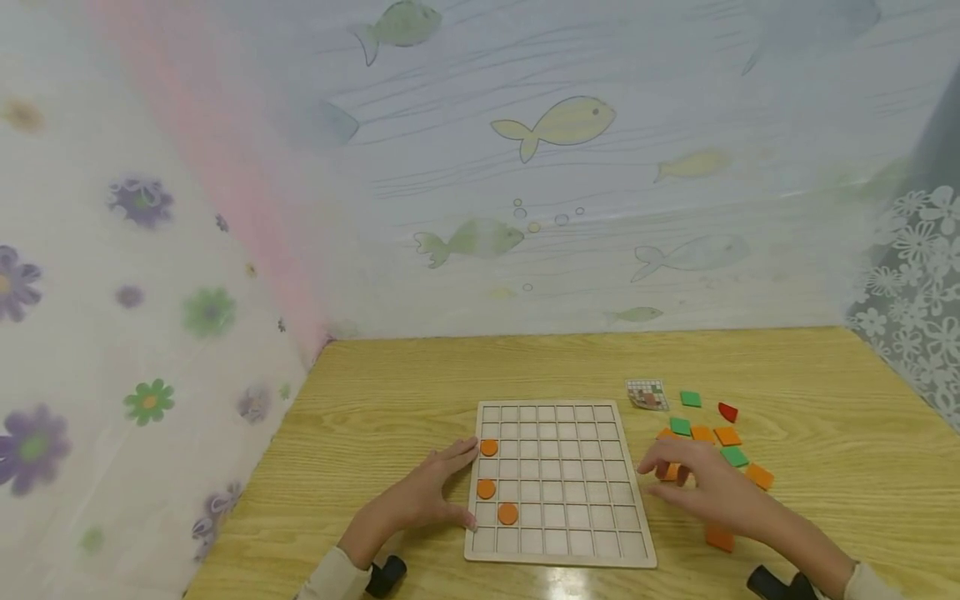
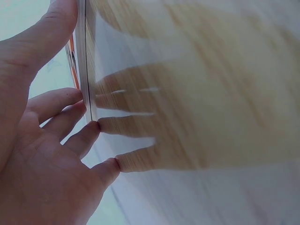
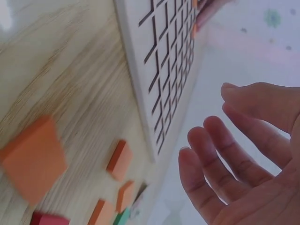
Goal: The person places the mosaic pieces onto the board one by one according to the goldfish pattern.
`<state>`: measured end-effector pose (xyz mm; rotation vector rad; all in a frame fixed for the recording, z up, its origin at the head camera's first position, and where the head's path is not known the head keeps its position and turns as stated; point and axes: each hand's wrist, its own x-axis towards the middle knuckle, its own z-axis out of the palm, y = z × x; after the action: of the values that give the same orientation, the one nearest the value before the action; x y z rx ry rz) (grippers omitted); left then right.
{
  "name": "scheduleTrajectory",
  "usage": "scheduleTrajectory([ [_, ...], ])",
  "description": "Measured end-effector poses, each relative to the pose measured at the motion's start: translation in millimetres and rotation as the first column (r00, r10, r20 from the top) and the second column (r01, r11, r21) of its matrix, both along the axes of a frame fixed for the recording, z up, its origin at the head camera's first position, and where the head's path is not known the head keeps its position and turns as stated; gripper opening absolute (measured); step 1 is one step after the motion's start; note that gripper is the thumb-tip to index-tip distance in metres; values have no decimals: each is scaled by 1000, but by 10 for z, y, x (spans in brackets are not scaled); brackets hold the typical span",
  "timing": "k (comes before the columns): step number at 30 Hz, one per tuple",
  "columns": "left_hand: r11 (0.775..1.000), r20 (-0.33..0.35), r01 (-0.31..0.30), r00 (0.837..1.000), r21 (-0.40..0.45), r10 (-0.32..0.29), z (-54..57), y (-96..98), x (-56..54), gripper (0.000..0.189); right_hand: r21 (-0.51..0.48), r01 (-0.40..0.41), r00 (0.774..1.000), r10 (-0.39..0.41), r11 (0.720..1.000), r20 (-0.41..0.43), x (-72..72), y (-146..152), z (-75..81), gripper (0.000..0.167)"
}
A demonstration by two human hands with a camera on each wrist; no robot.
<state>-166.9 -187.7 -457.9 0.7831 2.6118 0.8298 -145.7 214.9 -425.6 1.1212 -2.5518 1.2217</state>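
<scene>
Nearest is the right hand (image 1: 703, 483), its fingers loosely bent, apart, holding nothing, near the loose orange tiles (image 1: 759, 477) right of the grid board (image 1: 573, 492); a low sweep could scatter these. The left hand (image 1: 423, 496) touches the board's left edge with spread fingers; a harder push might slide it across the worktop (image 1: 405, 367) and unseat the three orange discs (image 1: 487, 489).

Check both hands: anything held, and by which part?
Nothing is gripped. The left hand only touches the board at its left edge; the right hand is empty.
</scene>
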Motion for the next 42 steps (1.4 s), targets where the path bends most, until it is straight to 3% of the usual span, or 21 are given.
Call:
scheduleTrajectory([
  [6, 1000, -1, 3, 1000, 3, -3, 2, 0, 5, 101, 13, 50, 998, -50, 999, 35, 54, 217, 1, 19],
  [17, 1000, 7, 7, 1000, 16, -7, 20, 0, 13, 100, 26, 168, 983, -166, 985, -78, 150, 516, -78, 29],
  [27, 1000, -6, 8, 1000, 14, -8, -8, -8, 3, 101, 25, 240, 966, -236, 970, -109, 236, 721, -182, 35],
  [34, 1000, -7, 7, 1000, 9, -7, -4, -8, 1, 100, 17, 298, 951, -295, 954, -91, 308, 850, -247, 38],
  [42, 1000, -5, 8, 1000, 11, -8, -1, -6, 5, 99, 30, 347, 938, -346, 937, -39, 365, 945, -315, 31],
])
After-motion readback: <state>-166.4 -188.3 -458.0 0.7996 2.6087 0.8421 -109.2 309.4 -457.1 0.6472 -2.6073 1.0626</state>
